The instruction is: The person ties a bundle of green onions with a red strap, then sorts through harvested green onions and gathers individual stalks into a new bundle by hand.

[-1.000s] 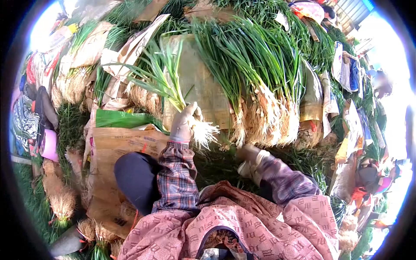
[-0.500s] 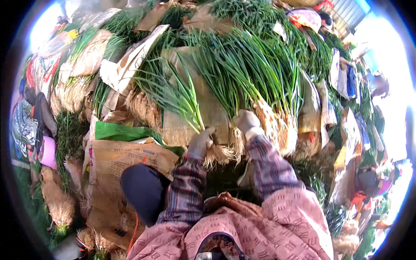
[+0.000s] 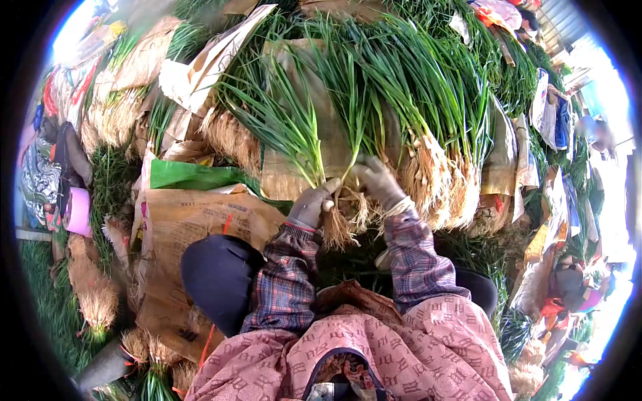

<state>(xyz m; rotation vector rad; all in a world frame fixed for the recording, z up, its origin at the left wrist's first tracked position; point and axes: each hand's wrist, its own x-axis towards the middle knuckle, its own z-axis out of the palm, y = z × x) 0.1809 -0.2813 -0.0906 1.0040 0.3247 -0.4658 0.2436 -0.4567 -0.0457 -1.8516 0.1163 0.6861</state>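
Note:
My left hand, in a grey glove, is closed round the lower stalks of a small bunch of long-leaved green plants. Its stringy brown roots hang below the fingers. My right hand, gloved too, has its fingertips bent at the stalk of another green plant, whose lower end meets the left hand. To the right lies a thick row of the same plants, with pale tan roots toward me. Under the plants is a brown paper sheet.
A large printed brown paper and a green strip lie to the left. Bundles with bushy roots stand at far left. More greens, papers and sacks crowd the right. My knee is beside my left forearm.
My right hand has come away from the row, bringing a plant to the left hand. Roots now hang lower below my left hand. The view has shifted slightly.

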